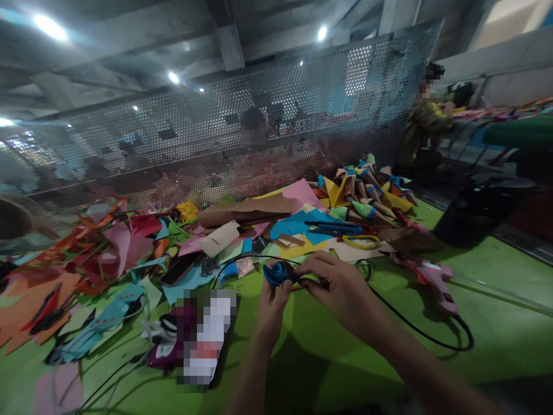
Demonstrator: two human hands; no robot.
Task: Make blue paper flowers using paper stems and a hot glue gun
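Observation:
A small rolled blue paper flower (275, 273) is held above the green table, its coiled top turned toward the left. My left hand (272, 302) grips it from below, thumb pressed against its side. On the flower's right, my right hand (339, 288) is closed, with thumb and fingers pinching at its dark end. The fingers partly hide that end, so its exact shape cannot be made out. To the right of my hands a pink glue gun (434, 282) lies on the table, its black cord looping toward me.
Coloured paper scraps (125, 248) cover the left and back. Finished paper cones (363, 190) are heaped at the back right, near yellow-handled scissors (363, 241). A phone (209, 337) lies left of my hands. Behind stands a perforated metal screen (276, 127); another person (425, 124) is at the right.

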